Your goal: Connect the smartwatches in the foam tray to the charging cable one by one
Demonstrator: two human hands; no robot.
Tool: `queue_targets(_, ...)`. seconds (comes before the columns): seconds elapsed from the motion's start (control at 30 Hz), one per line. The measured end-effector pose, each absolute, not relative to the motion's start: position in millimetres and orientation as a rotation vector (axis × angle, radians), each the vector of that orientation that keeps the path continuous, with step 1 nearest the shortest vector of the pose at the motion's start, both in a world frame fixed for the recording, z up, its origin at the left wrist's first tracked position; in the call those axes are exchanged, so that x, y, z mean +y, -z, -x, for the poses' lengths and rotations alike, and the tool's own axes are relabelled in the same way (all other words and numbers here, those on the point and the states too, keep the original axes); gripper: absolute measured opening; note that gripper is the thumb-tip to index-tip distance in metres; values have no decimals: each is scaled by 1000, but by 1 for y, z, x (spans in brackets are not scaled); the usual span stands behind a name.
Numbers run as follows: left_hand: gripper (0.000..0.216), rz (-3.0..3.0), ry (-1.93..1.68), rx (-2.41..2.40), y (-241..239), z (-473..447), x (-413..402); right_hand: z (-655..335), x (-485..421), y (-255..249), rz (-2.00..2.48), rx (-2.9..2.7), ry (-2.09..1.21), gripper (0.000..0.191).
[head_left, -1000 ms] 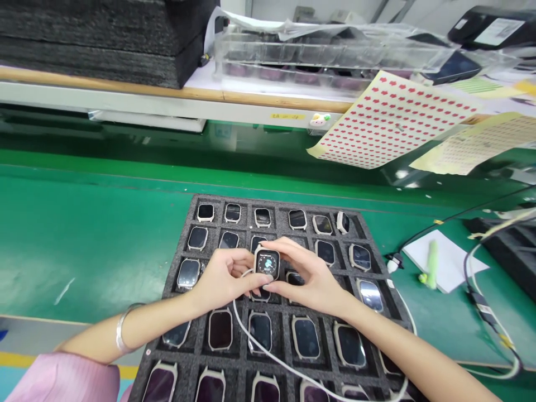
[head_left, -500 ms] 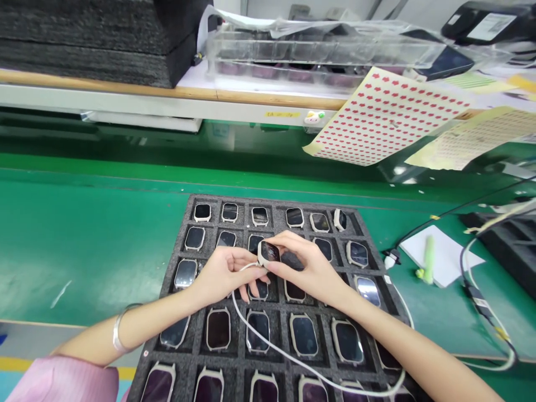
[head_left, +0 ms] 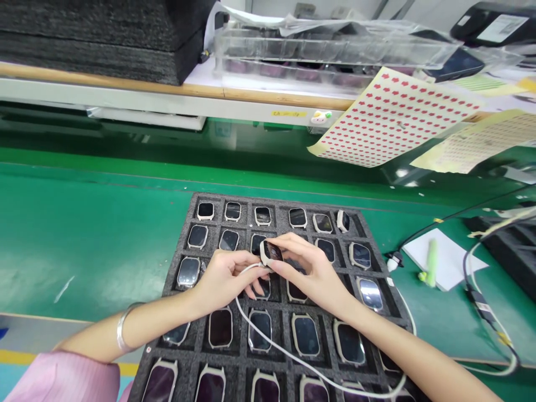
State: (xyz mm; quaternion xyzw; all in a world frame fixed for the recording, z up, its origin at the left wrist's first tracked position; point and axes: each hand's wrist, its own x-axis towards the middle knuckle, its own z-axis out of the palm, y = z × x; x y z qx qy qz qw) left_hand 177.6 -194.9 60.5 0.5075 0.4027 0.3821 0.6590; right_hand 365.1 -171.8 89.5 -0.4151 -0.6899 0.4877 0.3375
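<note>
My right hand point(head_left: 310, 271) pinches a small smartwatch body point(head_left: 270, 252) with a dark screen above the black foam tray point(head_left: 184, 329). My left hand point(head_left: 224, 279) is closed on the end of a white cable point(head_left: 268, 338) that meets the watch's left side. The cable loops down across the tray toward the lower right. Both hands hover over the tray's middle rows, where several watch bodies with dark screens point(head_left: 262, 330) lie in pockets.
The tray lies on a green conveyor belt point(head_left: 84, 234). At the right lie a white paper pad with a green pen point(head_left: 431, 262) and black and white cables point(head_left: 481, 296). A sheet of red stickers point(head_left: 389, 117) hangs off the shelf above, beside clear plastic trays point(head_left: 326, 53) and stacked black foam point(head_left: 104, 33).
The watch's screen was lit and faced me a second ago; now it is dark and tilted away. Both hands moved slightly up the tray, with the cable still at the watch.
</note>
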Motion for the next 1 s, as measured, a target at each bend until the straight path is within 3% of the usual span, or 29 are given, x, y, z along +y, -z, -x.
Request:
queue_targets(0.17,21,-1149,-933,905,-59,-180,-197,-365,-171,-82,1023,-1589,-1564,25)
queue_targets(0.33,16,-1194,-955,897,-55,-178,-198,-362,-173,-75,1003,-1480,-1625,35)
queue_targets(0.53,9,-1160,-925,826,-60,-175,-197,-363,-176,-83,926,-1628,-1412,42)
queue_targets(0.77,20,-1020,-746,749,-64,-175,-192,-367,-179,-86,929,-1980,-1018,41)
queue_targets(1.0,24,-982,-740,805,-64,-178,-187,-369,-174,-84,899,-2020,-1271,50)
